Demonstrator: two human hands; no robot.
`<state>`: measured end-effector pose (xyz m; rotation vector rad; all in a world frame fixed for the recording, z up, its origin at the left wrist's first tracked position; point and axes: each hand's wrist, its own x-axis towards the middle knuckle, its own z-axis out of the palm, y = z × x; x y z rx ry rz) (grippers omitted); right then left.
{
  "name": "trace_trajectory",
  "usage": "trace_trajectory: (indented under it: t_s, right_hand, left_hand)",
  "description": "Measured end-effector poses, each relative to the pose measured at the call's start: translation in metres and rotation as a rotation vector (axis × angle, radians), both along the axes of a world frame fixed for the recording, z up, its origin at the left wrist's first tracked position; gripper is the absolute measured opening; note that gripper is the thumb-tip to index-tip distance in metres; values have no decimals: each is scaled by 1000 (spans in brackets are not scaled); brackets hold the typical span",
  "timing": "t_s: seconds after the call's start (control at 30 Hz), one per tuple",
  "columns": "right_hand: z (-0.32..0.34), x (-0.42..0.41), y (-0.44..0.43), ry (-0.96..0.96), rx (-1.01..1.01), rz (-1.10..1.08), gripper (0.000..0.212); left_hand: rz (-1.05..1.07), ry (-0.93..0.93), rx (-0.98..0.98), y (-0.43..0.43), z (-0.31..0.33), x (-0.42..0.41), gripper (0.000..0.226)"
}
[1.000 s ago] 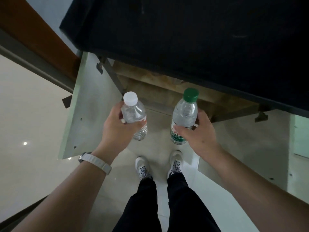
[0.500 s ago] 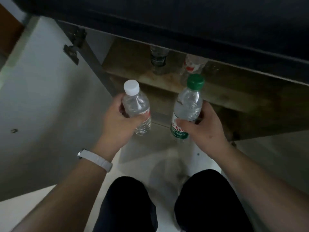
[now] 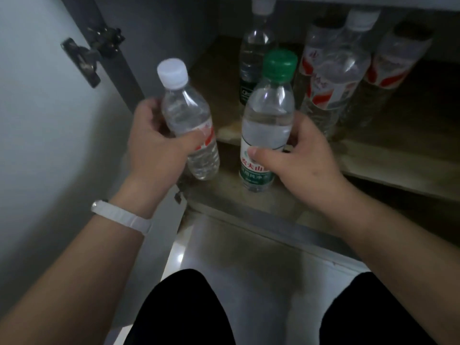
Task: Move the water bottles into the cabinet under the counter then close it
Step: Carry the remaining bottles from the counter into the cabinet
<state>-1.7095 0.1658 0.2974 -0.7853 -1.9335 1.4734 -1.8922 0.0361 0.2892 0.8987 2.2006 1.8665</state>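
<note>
I'm bringing two bottles to the open cabinet: my left hand (image 3: 159, 148) is clamped on the white-capped bottle (image 3: 189, 120), my right hand (image 3: 298, 160) on the green-capped bottle (image 3: 267, 120). Both are hovering at the front edge of the shelf (image 3: 214, 78), caps up, long axes near vertical, the white one leaning left. Next I'm probably setting them beside the stored bottles (image 3: 333, 70); the door (image 3: 37, 120) isn't closed yet.

Left hand (image 3: 159, 148) holds white-capped bottle (image 3: 186, 118); right hand (image 3: 303, 163) green-capped bottle (image 3: 267, 120)
</note>
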Motion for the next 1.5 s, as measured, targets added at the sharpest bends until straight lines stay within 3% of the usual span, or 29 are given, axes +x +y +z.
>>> trace_trajectory:
  t_s: [0.37, 0.6, 0.7, 1.17, 1.27, 1.5]
  right_hand:
    - [13, -108, 20, 48, 55, -39, 50]
    - [4, -167, 29, 83, 69, -99, 43]
    - [-1, -187, 33, 73, 79, -130, 48]
    - [-7, -219, 53, 40, 134, -153, 69]
    - [-3, -215, 46, 19, 107, -149, 74]
    - [-1, -166, 17, 108, 234, -28, 41]
  left_hand:
    - [54, 14, 70, 35, 26, -70, 51]
    - [129, -39, 157, 60, 13, -101, 65]
    - [119, -12, 142, 68, 8, -113, 56]
    - [94, 81, 149, 80, -12, -128, 59]
    - [66, 81, 116, 73, -14, -120, 49]
    - [-19, 159, 14, 36, -25, -87, 50]
